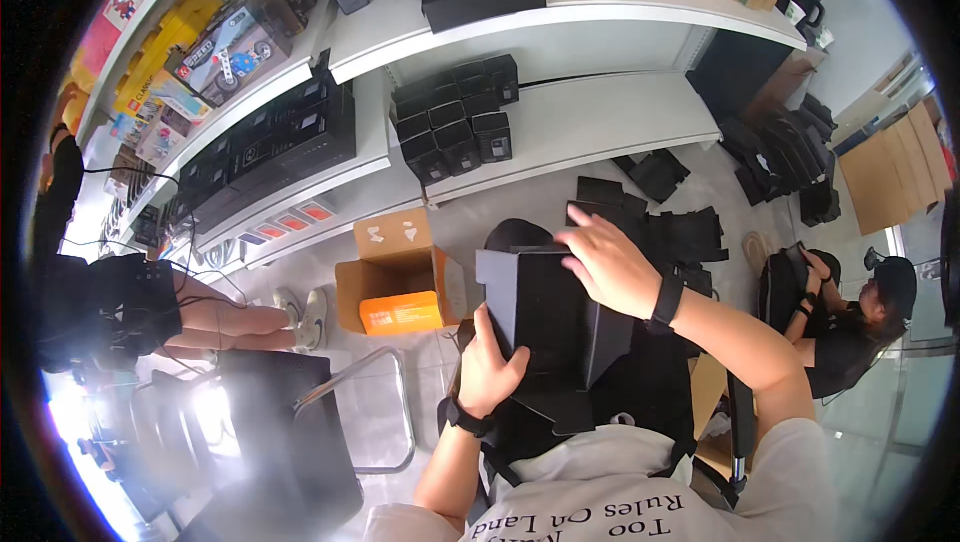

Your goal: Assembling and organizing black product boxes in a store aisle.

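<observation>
Box [550, 312] at frame centre: left hand [491, 370] clamped on its side, right hand [612, 267], fingers spread, by its top.

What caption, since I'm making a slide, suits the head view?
Left hand holding an open black cardboard box, right hand at its far end; open orange-fronted carton nearby.

One wide fisheye view from the head, steeply downward, close above left hand [490, 370] and right hand [620, 267].

White short-sleeved T-shirt [585, 487], rows of black printed lettering [650, 505], two black wristbands [666, 302], black legwear [655, 392]
</observation>
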The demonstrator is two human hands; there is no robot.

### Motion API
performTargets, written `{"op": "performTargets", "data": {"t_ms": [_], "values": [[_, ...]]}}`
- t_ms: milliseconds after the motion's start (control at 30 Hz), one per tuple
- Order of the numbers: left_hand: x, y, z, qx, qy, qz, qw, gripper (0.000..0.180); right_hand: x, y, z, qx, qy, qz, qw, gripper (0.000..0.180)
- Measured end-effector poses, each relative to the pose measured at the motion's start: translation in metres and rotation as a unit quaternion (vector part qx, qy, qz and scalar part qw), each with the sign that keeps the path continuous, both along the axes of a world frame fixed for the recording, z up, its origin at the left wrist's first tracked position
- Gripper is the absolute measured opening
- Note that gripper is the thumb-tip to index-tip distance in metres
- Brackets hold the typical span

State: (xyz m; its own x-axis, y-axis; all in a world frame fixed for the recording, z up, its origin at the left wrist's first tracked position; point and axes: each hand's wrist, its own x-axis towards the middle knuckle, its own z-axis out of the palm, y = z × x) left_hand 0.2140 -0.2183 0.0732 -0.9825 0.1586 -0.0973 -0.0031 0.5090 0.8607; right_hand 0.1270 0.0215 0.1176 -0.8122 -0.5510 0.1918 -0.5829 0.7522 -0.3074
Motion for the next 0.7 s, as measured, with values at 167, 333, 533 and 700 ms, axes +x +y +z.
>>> {"op": "performTargets", "data": {"t_ms": [167, 333, 533, 700], "values": [[-0.001, 0.0, 0.0, -0.058, -0.052, 0.009, 0.997, 0.077, -0.016, 0.017, 0.007, -0.017, -0.29, 0.02, 0.957, 0.053], [-0.012, -0.011, -0.01, 0.008, -0.098, 0.064, 0.993, 0.082, -0.069, 0.033, 0.068, -0.046, -0.119, 0.036, 0.991, 0.048], [-0.015, -0.019, -0.032, -0.005, -0.098, 0.059, 0.993, 0.082, -0.208, 0.014, 0.112, 0.013, 0.214, 0.043, 0.976, 0.027], [-0.01, -0.017, -0.039, -0.151, -0.142, -0.051, 0.977, 0.094, -0.327, 0.002, 0.094, 0.088, 0.27, -0.077, 0.956, 0.079]]}}
